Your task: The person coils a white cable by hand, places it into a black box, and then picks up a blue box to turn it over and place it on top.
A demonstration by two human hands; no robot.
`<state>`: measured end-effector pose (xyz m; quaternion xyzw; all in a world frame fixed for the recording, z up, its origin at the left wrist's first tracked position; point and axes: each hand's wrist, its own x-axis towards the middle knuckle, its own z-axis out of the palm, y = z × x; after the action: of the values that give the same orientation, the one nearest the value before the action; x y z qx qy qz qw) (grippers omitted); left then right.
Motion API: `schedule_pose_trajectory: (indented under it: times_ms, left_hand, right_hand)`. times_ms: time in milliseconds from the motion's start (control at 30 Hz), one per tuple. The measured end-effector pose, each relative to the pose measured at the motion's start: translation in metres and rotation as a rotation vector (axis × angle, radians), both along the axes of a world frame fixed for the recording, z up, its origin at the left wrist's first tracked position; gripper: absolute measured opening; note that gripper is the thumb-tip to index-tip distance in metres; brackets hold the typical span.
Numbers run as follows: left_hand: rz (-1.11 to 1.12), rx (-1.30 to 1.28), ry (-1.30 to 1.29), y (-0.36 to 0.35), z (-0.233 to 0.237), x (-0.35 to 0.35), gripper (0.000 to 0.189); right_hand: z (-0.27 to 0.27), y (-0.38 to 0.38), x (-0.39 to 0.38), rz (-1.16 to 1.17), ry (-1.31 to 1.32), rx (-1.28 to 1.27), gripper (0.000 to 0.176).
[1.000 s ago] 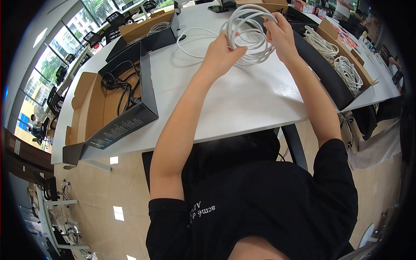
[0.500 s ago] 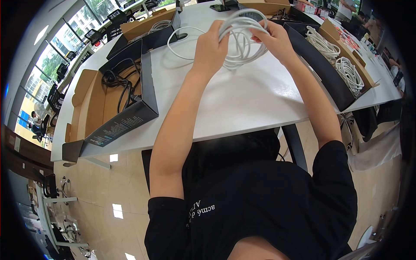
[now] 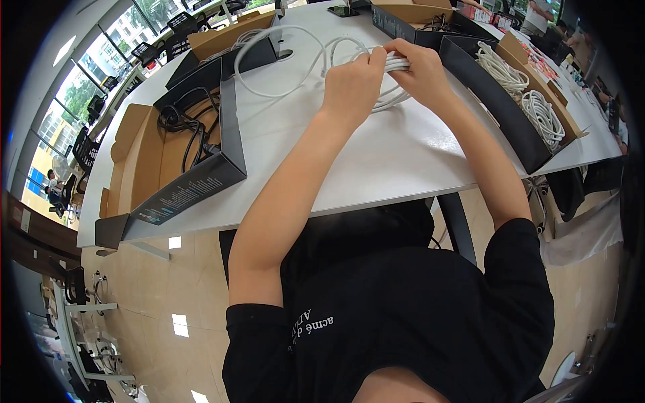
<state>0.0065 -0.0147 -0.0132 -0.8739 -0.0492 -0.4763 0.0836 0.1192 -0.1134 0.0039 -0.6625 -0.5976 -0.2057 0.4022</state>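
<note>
Above the far half of the table (image 3: 376, 154), a coiled cable (image 3: 398, 63) held in both hands. The left hand (image 3: 353, 86) is curled round the gathered white strands, its thumb uppermost; the right hand (image 3: 418, 71) pinches the same strands just beside it, with fingers bent over the top. Whether the two hands touch cannot be told. Further turns show below the right hand, and one wide loop (image 3: 252, 88) swings toward the left edge, overlapping the far-left box (image 3: 259, 59) in this view; whether it rests on the table is unclear.

Near left corner: an open box (image 3: 141, 168) containing black cords (image 3: 193, 144), one dark flap reaching past the near edge. Beyond it, along the left edge, stands the far-left box, holding a white coil (image 3: 247, 39). Right side: a long box (image 3: 494, 111) running back from the near edge, with two white bundles (image 3: 502, 69) inside, one behind the other. Far edge: a phone (image 3: 342, 11) lying flat and, to its right, a dark box (image 3: 395, 25) with dark leads (image 3: 438, 24).
</note>
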Motion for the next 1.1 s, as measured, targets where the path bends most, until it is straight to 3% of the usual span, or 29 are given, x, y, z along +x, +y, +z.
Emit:
schedule_pose_trajectory:
  times_ms: [133, 1100]
  left_hand:
    - [0.009, 0.033, -0.016, -0.0013, -0.0016, 0.0013, 0.016]
    - [-0.013, -0.059, 0.029, -0.0043, 0.0008, -0.0025, 0.02]
  right_hand:
    - [-0.0042, 0.0034, 0.0082, 0.065, -0.04, 0.035, 0.019]
    - [0.0025, -0.001, 0.0044, 0.093, 0.008, -0.06, 0.021]
